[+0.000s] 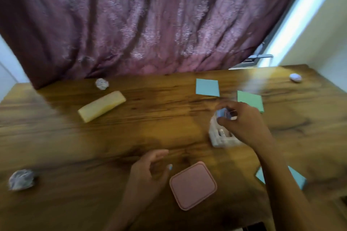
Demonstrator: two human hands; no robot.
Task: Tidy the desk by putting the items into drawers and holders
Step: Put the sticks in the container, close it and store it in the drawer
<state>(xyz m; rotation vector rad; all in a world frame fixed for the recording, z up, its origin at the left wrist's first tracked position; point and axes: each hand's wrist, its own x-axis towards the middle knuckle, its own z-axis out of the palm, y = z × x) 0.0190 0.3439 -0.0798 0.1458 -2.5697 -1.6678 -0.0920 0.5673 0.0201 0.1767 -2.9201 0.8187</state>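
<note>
1. Wooden bench [150, 122] set against a maroon curtain [150, 24]; bright window strip at far right; whole frame motion-blurred.
2. Right hand [247, 124] over the white holder [216, 137] at bench centre-right; fingers [225, 123] pinched on a small blue-and-white item [224, 113], held just above the holder; item type not resolvable.
3. Left hand [148, 172] above the near bench, just left of the pink lidded box [193, 185]; fingers loosely curled and spread, holding nothing.
4. Items not yet stowed: yellow block [102, 106] at centre-left; crumpled paper balls at rear [102, 83], near left [21, 179] and far right [295, 77]; blue note [207, 87] and green note [249, 102] beyond the holder; second blue note [298, 178] at near right, partly under the right forearm.
5. Judged step: lowering the pinched item into a holder compartment; task judged early, most items loose on the bench.
6. Risks, judged: light holder unsteadied by the other hand, so liable to slide or tip if the item catches a rim; item liable to miss the slot and fall onto the bench; right forearm liable to drag the near blue note off the bench edge.
7. Writing: faint marks on the pinched item and on something inside the holder; none legible; no brand readable.
</note>
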